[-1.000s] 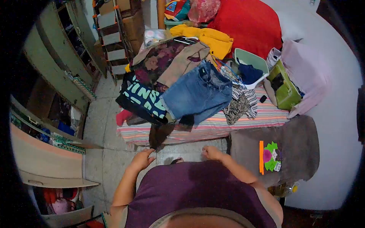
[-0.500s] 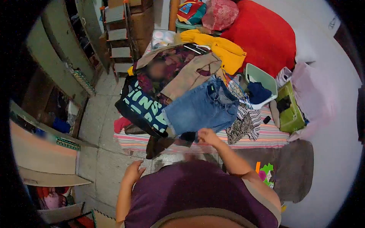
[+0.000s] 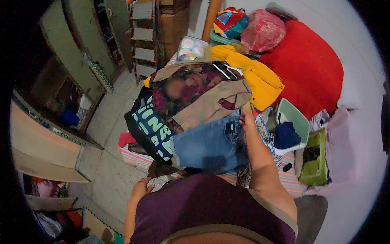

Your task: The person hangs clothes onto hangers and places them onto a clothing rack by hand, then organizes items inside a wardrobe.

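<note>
i have the right hand (image 3: 247, 120) reached well forward, at the far corner of the denim shorts (image 3: 201, 144), with its fingers partly curled at the waistband edge. from up here i cannot tell whether they have pinched the cloth or only rest on it. the shorts lie mostly to the left of that hand and back toward the body; their long axis runs across me, waistband near the right hand, frayed hem out on the left.

the left hand (image 3: 140, 190) is low by the torso, loosely open, with nothing that i can see in it. the hem is forward and to the right of it, apart from its fingers, so the right hand is plainly the nearer one.

forward and right of the left hand is the black printed shirt (image 3: 152, 128), running up beside the hem. forward and left of the right hand is the floral top (image 3: 195, 87) with its beige sleeve, close to the waistband. the yellow garment (image 3: 266, 81) sits beyond the right hand, and the pale green basket (image 3: 300, 126) is to its right.
</note>
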Demonstrator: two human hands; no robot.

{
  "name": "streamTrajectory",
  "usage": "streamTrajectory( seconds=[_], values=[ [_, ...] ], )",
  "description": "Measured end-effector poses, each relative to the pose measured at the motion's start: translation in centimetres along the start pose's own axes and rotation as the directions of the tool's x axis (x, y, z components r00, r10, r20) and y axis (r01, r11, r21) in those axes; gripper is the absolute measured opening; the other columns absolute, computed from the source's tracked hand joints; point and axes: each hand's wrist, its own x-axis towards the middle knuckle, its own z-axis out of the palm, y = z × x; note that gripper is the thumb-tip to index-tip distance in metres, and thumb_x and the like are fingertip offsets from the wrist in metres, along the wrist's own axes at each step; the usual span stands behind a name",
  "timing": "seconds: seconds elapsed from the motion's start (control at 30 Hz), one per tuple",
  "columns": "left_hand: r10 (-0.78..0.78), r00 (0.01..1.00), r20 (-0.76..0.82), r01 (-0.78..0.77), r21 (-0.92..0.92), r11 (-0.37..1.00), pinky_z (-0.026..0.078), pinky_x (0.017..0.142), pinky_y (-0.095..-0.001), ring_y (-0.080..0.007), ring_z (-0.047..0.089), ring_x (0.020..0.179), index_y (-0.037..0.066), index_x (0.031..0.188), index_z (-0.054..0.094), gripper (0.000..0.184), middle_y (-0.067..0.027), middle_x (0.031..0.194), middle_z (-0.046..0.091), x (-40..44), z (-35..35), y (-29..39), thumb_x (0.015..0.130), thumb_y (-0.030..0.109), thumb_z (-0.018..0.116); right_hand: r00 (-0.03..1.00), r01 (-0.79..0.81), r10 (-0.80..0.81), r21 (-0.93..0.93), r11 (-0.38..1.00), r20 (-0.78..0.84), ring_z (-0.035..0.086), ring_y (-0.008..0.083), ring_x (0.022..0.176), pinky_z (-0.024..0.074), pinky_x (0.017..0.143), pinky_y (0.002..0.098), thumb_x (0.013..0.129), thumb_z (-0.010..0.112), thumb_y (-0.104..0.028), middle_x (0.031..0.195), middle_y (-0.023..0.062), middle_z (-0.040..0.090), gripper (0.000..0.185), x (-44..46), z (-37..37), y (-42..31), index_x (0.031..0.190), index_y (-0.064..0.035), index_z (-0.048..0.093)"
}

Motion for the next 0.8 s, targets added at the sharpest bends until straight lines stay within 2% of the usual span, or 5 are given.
streamTrajectory(
  seconds=[0.27,0.37,0.5,0.67,0.8],
  values=[
    [-0.136,0.99,0.037,0.134,0.034,0.99,0.043,0.085,-0.0399,-0.034,0.053,0.102,0.007,0.119,0.051,0.043,-0.019,0.111,0.055,1.4,0.3,4.1,0.081,0.026,0.059,0.988,0.126,-0.127,0.02,0.992,0.086,0.051,0.0194,0.058,0.0422,0.048,0.0332,0.079,0.057,-0.019,0.067,0.0059,0.05,0.014,16.9,-0.6,-0.8,0.076,-0.0059,0.053],
    [-0.192,0.981,0.028,0.192,0.01,0.981,0.043,0.085,-0.0401,-0.0348,0.053,0.101,0.007,0.119,0.051,0.042,-0.0194,0.11,0.055,1.3,1.1,4.8,0.081,0.026,0.058,0.948,0.305,-0.285,0.148,0.941,-0.143,0.052,0.0218,0.06,0.0435,0.051,0.0346,0.079,0.058,-0.019,0.069,0.0075,0.053,0.016,18.8,1.0,-1.9,0.075,-0.0044,0.055],
    [-0.225,0.974,-0.021,0.224,-0.037,0.974,0.043,0.084,-0.041,-0.0357,0.053,0.1,0.008,0.118,0.052,0.041,-0.0193,0.108,0.056,1.8,2.2,5.3,0.081,0.026,0.058,0.999,-0.027,0.019,0.308,0.951,0.028,0.056,0.0246,0.067,0.0478,0.057,0.0355,0.082,0.059,-0.029,0.078,0.0088,0.058,0.026,14.0,2.6,-6.9,0.09,-0.0039,0.057],
    [-0.276,0.961,-0.037,0.274,-0.041,0.961,0.044,0.083,-0.0417,-0.0361,0.053,0.1,0.007,0.118,0.052,0.041,-0.0195,0.108,0.055,2.2,1.7,6.7,0.081,0.023,0.059,0.986,-0.123,0.107,0.125,0.984,0.13,0.057,0.0225,0.067,0.0464,0.049,0.0351,0.081,0.059,-0.029,0.084,0.0084,0.06,0.027,21.9,3.4,-6.7,0.096,-0.0069,0.057],
    [-0.273,0.961,-0.042,0.272,-0.035,0.962,0.044,0.082,-0.0416,-0.0361,0.053,0.1,0.008,0.117,0.052,0.04,-0.02,0.106,0.056,2.8,1.3,7.5,0.08,0.022,0.059,0.953,-0.099,0.084,0.037,0.994,0.29,0.058,0.0224,0.071,0.0457,0.049,0.0337,0.079,0.059,-0.023,0.088,0.0099,0.061,0.026,16.7,7.8,-10.9,0.097,-0.0046,0.057]
  ],
)
